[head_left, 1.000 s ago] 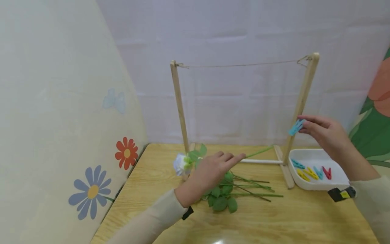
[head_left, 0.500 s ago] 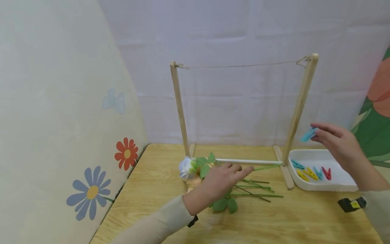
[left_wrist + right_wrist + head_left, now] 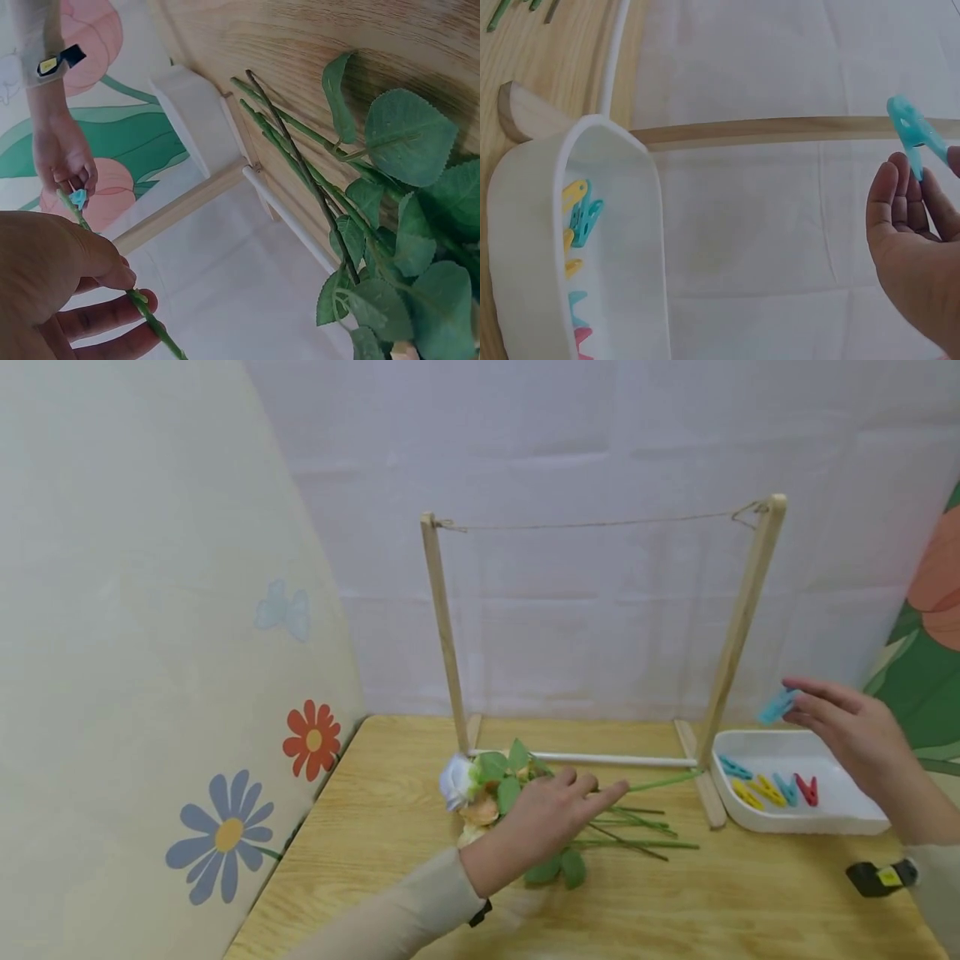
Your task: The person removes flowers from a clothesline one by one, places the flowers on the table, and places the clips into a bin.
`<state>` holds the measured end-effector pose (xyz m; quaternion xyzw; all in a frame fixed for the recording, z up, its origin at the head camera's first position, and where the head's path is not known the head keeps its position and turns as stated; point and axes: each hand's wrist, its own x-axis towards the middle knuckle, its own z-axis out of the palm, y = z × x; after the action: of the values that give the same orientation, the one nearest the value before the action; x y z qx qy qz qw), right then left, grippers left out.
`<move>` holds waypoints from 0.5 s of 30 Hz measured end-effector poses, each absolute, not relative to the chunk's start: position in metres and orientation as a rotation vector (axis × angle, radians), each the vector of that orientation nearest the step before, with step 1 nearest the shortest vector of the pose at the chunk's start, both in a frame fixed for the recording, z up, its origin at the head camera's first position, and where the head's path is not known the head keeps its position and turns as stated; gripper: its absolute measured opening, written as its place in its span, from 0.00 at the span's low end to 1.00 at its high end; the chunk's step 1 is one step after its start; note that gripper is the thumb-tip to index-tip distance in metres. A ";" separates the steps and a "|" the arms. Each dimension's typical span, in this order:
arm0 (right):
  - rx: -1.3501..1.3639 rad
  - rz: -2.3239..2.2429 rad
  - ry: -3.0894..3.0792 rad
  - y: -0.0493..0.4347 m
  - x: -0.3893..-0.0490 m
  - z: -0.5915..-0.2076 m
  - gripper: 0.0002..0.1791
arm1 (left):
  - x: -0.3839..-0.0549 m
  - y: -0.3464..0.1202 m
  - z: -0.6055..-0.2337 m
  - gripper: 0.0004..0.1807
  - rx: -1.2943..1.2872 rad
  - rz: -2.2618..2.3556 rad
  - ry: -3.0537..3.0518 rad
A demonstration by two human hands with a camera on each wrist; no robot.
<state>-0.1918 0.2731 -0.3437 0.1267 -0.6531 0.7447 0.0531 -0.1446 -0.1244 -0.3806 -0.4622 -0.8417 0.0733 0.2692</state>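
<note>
My left hand (image 3: pixel 551 818) holds the green stem (image 3: pixel 663 779) of an artificial rose with a pale blue-white bloom (image 3: pixel 456 782). In the left wrist view the stem runs between the thumb and fingers. Below that hand more flowers lie on the table, with peach blooms (image 3: pixel 480 810), green leaves (image 3: pixel 411 136) and bare stems (image 3: pixel 637 843) showing; the hand partly hides them. Over the white tray (image 3: pixel 806 823), my right hand (image 3: pixel 855 727) pinches a light blue clothespin (image 3: pixel 907 124) at its fingertips, raised off the table.
A wooden frame (image 3: pixel 738 610) stands at the back, a twine line (image 3: pixel 592 524) tied between its posts and a white rod (image 3: pixel 600 759) low down. Several yellow, blue and red clothespins (image 3: pixel 806 789) lie in the tray. A painted wall (image 3: pixel 225 610) borders the table's left side.
My right hand has moved right and down with the clothespin, from beside the post to over the tray. My left hand has shifted slightly right and down, lowering the rose.
</note>
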 end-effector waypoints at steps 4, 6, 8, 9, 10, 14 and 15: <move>0.355 2.265 -1.997 0.279 -0.191 -0.348 0.14 | -0.146 -0.123 -0.384 0.33 -1.245 0.200 -2.285; 0.336 2.261 -2.010 0.282 -0.191 -0.351 0.14 | -0.146 -0.122 -0.387 0.33 -1.247 0.202 -2.289; 0.303 2.257 -2.026 0.285 -0.191 -0.353 0.14 | -0.147 -0.121 -0.389 0.33 -1.243 0.217 -2.289; 0.282 2.254 -2.035 0.286 -0.191 -0.355 0.13 | -0.148 -0.120 -0.390 0.33 -1.242 0.225 -2.289; 0.260 2.249 -2.045 0.288 -0.191 -0.356 0.13 | -0.148 -0.119 -0.391 0.33 -1.240 0.236 -2.289; 0.160 2.228 -2.089 0.294 -0.191 -0.363 0.11 | -0.150 -0.115 -0.397 0.31 -1.231 0.285 -2.290; 0.136 2.218 -2.105 0.296 -0.192 -0.365 0.10 | -0.151 -0.115 -0.399 0.31 -1.230 0.298 -2.290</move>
<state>-0.1916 0.2959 -0.3649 0.0443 -0.6871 0.7241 0.0404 -0.1505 -0.1146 -0.3986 -0.4539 -0.8453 0.1100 0.2594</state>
